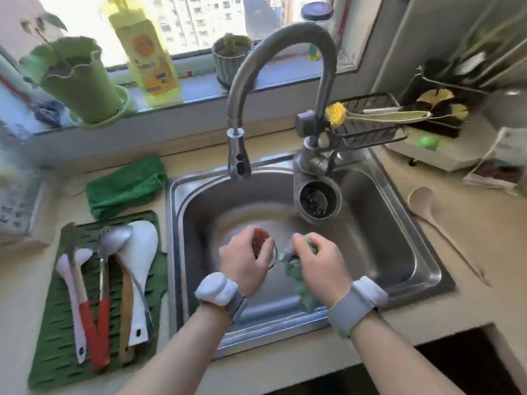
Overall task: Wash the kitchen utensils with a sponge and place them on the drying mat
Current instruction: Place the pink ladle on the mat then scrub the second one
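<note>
While hands scrub, faucet (281, 81) overhead, wooden spoon (439, 220) aside

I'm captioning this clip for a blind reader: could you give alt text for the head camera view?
Over a steel sink, a person's left hand holds a small reddish item while the right hand grips a green sponge. Washed utensils lie on a green drying mat to the left; a wooden spoon waits on the counter to the right.

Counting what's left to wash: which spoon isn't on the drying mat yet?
The long pale wooden spoon lying alone on the counter right of the sink; the other utensils lie together on the green drying mat at left.
</note>
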### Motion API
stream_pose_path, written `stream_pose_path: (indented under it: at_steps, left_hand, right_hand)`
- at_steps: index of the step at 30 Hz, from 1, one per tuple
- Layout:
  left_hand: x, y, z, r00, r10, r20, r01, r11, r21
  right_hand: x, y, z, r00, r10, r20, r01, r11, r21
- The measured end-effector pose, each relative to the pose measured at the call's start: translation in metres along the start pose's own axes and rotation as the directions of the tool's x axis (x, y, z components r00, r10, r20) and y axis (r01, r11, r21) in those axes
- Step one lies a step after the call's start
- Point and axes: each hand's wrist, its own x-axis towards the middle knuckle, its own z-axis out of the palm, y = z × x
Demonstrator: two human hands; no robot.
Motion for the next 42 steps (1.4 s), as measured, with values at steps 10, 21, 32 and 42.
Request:
stream_pose_path:
  at_steps: [10, 21, 32, 42]
  left_hand:
    - [0.019, 0.124, 0.188, 0.963, 0.041, 0.266, -0.043, 0.999, 0.005]
    - [0.024, 0.169, 0.282, 0.854, 0.086, 0.512, -0.209, 0.96, 0.188]
    - [0.052, 0.169, 0.255, 0.827, -0.403, 0.392, 0.562, 0.599, -0.57]
    - [0.065, 0.131, 0.151, 0.728, -0.348, 0.59, 0.669, 0.174, -0.723]
  right_hand:
    - [0.051, 0.092, -0.193, 0.949, 0.123, -0.289, -0.195, 0.953, -0.234]
    - [0.106, 0.15, -0.268, 0.949, 0.233, -0.21, -0.313, 0.736, -0.6]
    - [0.098, 0.126, -0.271, 0.998, 0.002, -0.067, -0.047, 0.733, -0.679]
    - [0.074, 0.062, -0.195, 0.976, -0.099, 0.196, 0.204, 0.74, -0.641]
